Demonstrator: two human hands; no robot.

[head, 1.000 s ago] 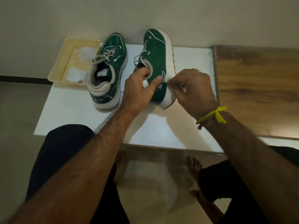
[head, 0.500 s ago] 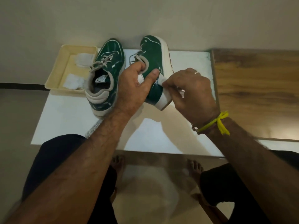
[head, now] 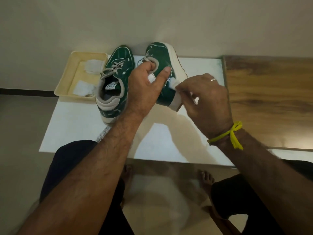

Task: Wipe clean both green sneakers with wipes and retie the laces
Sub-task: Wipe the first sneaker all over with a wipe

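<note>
— Wiping the second sneaker is where you are: your left hand (head: 145, 87) grips the tilted green sneaker (head: 162, 65) at its collar, fingers hooked inside and thumb pressed on the outer side, heel lifted off the white table (head: 169, 143) near its far edge. Your right hand (head: 205, 99) pinches a wipe (head: 173, 82) against the heel side.

— And the other one?

— The left sneaker (head: 116, 78) stands flat on the table, just beside the tray (head: 67, 77) at the far left corner, which holds two wipes. Its laces (head: 111, 70) look loose, so I'd judge retying is not yet done.

— Next move?

— Keep your hold firm and work the wipe along the white sole — you'll need to turn the shoe to reach its far side.

— Anything unclear?

— Most of the wipe is hidden under your fingers, and the held shoe's laces sit behind your left hand — I can't tell their state.
</note>
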